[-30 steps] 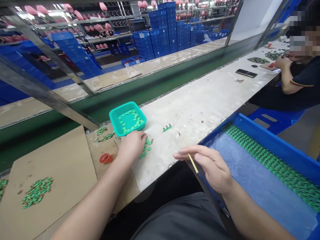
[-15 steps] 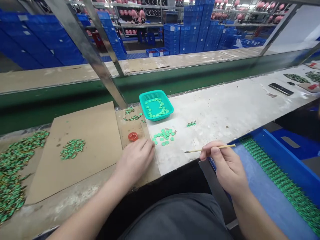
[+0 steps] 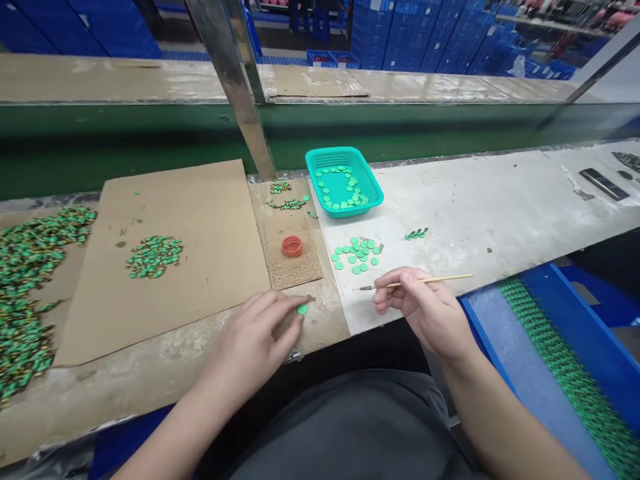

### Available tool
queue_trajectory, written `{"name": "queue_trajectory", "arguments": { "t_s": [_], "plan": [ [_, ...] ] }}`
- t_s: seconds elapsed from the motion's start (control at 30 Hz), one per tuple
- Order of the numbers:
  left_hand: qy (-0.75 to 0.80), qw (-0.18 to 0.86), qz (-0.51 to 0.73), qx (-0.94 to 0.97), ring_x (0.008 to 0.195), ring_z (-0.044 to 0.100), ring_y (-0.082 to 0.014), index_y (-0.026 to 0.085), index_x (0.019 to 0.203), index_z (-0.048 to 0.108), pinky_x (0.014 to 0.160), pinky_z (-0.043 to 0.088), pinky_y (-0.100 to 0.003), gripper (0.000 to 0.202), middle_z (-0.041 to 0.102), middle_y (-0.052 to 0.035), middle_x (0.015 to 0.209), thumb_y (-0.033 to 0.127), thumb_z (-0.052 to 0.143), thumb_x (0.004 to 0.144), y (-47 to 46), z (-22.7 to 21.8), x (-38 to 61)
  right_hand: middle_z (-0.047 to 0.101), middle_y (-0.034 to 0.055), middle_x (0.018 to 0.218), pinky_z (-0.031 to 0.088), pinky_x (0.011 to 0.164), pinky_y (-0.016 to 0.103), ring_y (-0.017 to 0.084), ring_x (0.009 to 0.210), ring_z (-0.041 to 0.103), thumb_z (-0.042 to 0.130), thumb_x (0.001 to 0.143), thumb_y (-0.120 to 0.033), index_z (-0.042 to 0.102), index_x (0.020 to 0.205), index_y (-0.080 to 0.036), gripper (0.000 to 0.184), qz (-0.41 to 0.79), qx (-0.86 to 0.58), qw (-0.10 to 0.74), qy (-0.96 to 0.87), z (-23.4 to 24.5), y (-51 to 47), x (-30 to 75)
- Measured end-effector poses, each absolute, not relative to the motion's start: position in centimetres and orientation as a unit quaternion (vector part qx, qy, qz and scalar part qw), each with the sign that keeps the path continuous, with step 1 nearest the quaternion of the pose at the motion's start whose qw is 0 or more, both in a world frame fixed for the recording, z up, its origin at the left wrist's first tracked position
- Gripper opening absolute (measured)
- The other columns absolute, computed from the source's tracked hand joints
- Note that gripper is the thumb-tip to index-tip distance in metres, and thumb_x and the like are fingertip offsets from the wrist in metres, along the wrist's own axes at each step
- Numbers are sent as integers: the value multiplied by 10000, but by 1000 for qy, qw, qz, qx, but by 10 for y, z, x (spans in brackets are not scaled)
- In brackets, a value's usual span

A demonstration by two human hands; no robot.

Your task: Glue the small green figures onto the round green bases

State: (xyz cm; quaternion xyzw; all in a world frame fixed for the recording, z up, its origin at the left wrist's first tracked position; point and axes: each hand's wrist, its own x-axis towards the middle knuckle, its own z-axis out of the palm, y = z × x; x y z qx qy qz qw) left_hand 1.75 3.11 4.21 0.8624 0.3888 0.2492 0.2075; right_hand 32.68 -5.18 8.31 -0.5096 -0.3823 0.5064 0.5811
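Observation:
My left hand (image 3: 255, 337) rests near the bench's front edge, its fingertips pinched on one small green disc (image 3: 302, 309). My right hand (image 3: 420, 310) is closed on a thin wooden brush (image 3: 415, 283) that points left, its dark tip hovering above the bench. A loose group of green discs (image 3: 356, 253) lies just beyond both hands. Behind it stands a teal basket (image 3: 373, 187) with more discs inside. A small red cap (image 3: 292, 245) sits on a cardboard scrap between the hands and the basket.
A large cardboard sheet (image 3: 200, 220) at left carries a small pile of green pieces (image 3: 154, 255); a bigger heap (image 3: 25, 280) lies at the far left. A blue tray (image 3: 565, 320) with rows of green parts sits at right. A metal post (image 3: 235, 80) rises behind. A dark phone (image 3: 603, 183) lies far right.
My left hand drew back from the disc group toward the front edge, now holding one disc. My right hand turned the brush to point left. The view swung left and down.

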Motion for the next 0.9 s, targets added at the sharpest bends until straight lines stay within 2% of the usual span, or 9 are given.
{"name": "queue_trajectory", "arguments": {
  "t_s": [0.1,0.23,0.3,0.4,0.43,0.53,0.6,0.7,0.9],
  "plan": [
    [400,180,257,861,1027,803,-240,287,1179,837,918,600,-379,294,848,-41,1114,485,619,1190,29,36,20,887,55,924,761,842,366,208,849,854,929,1042,-631,919,1063,-244,388,509,-510,578,-384,79,-44,319],
    [418,127,280,855,954,766,-246,243,1067,776,883,576,-401,344,802,-45,1006,517,629,1214,27,31,22,873,26,879,745,796,298,173,820,846,963,1049,-546,926,1039,-256,292,504,-508,570,-405,80,-33,308],
    [413,129,283,856,971,772,-242,245,1146,795,890,577,-400,306,812,-46,1038,490,627,1220,26,32,21,863,19,854,736,779,283,165,805,841,950,1066,-518,925,1027,-257,265,499,-507,566,-417,81,-28,303],
    [373,150,268,875,981,782,-217,307,1408,802,894,574,-377,303,829,-22,1100,386,562,1240,27,35,18,861,11,846,727,770,274,155,792,838,935,1082,-506,919,1031,-261,251,492,-507,560,-432,81,-23,297],
    [364,147,266,881,957,776,-211,309,1394,808,876,566,-374,307,824,-15,1079,367,546,1245,27,35,18,860,12,848,727,767,279,157,790,837,929,1085,-511,916,1031,-260,258,489,-509,558,-437,80,-22,295],
    [390,112,270,873,845,723,-217,253,1022,777,780,519,-392,346,756,-22,923,435,579,1241,29,35,18,858,15,856,737,761,315,171,787,832,912,1093,-521,895,1034,-252,276,482,-513,556,-441,79,-18,292],
    [404,122,280,862,848,721,-215,243,955,726,774,521,-388,368,741,-24,918,464,615,1228,31,36,16,866,14,875,749,783,338,178,801,836,925,1080,-483,878,1061,-251,238,473,-518,561,-439,80,-13,290],
    [361,144,295,873,958,753,-205,241,1234,781,871,566,-371,210,795,-26,1092,344,598,1234,31,38,12,878,12,906,753,811,351,178,819,843,910,1081,-386,862,1116,-244,154,441,-524,565,-460,86,-2,287],
    [285,10,269,920,1182,727,-297,113,1472,759,1001,523,-483,343,851,-103,1430,157,536,1216,16,34,4,825,-19,872,668,704,300,150,760,796,867,1061,-292,776,989,-250,123,295,-531,554,-568,92,48,268]
  ]
}}
